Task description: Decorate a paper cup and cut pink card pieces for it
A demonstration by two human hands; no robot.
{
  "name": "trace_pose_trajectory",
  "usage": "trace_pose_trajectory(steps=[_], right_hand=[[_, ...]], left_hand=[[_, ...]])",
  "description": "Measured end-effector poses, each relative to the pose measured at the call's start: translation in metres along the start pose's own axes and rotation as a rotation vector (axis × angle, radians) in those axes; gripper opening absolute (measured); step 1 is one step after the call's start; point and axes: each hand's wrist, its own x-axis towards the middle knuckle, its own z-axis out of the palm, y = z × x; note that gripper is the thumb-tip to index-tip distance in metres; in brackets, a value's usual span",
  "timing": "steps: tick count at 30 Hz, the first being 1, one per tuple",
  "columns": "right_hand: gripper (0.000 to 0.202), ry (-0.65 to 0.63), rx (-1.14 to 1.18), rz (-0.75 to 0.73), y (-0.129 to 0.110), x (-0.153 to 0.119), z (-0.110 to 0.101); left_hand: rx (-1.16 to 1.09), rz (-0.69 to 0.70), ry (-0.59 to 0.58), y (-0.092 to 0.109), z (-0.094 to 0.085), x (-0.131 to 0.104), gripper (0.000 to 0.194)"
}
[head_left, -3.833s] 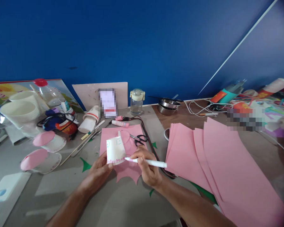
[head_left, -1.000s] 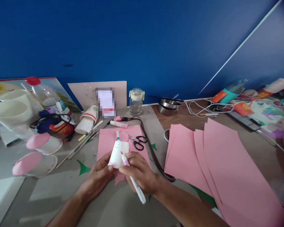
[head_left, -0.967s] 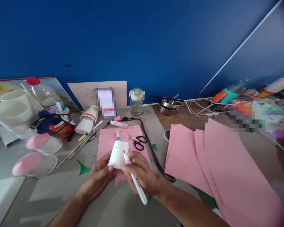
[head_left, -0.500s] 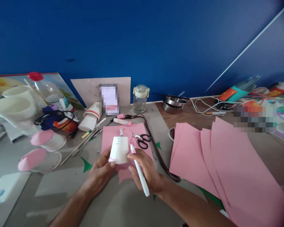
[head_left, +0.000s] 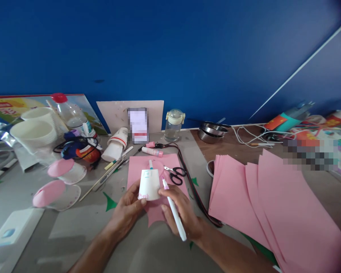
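Observation:
My left hand (head_left: 130, 204) grips a white paper cup (head_left: 149, 185) by its left side, the wide rim turned down toward me. Teal lines mark the cup near its upper end and pink scribbles run along its lower left edge. Between the fingers of my right hand (head_left: 180, 208) is a white marker pen (head_left: 174, 212), its pink tip pointing up beside the cup's right side. Under the cup lies a cut sheet of pink paper (head_left: 135, 165). On that sheet, black-handled scissors (head_left: 177, 175) rest just beyond my right hand.
Two cups with pink tops (head_left: 49, 193) lie at the left, before stacked paper cups (head_left: 35, 132). A phone (head_left: 138, 125) leans at the back beside a glass bottle (head_left: 174, 126). Pink paper sheets (head_left: 233, 189) spread on the right. A dark strap (head_left: 191, 182) runs past the scissors.
The whole view has shifted, so everything appears slightly farther right and lower. Both hands keep their hold on the cup and the marker pen.

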Motion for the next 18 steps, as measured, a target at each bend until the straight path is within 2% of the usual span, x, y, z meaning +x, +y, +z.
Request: trace_pose_trajectory(steps=[18], right_hand=[[0.035,0.006,-0.033,-0.016,0.0012,0.0016,-0.0002]], left_hand=[[0.118,0.072,-0.022,-0.0022,0.0035,-0.0026,0.062]])
